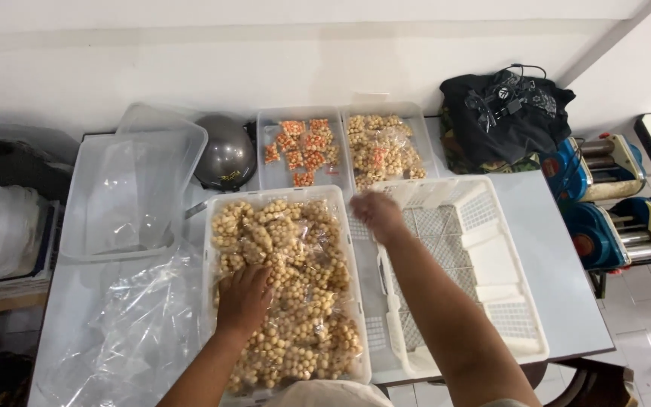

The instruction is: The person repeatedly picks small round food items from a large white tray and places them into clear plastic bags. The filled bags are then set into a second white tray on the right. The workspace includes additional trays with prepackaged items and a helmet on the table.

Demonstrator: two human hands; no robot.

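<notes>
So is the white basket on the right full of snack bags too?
No, the white basket shows only its bare slotted bottom under the right hand.

White tray (210, 226) heaped with clear bags of tan snack balls (303, 301), empty white slotted crate (506, 301) just beside

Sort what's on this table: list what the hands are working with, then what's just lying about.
In use: left hand on the clear bags of round beige snacks in the white plastic crate; right hand over the empty white slotted crate.

Lying about: grey helmet, black bag, clear plastic tub.
</notes>
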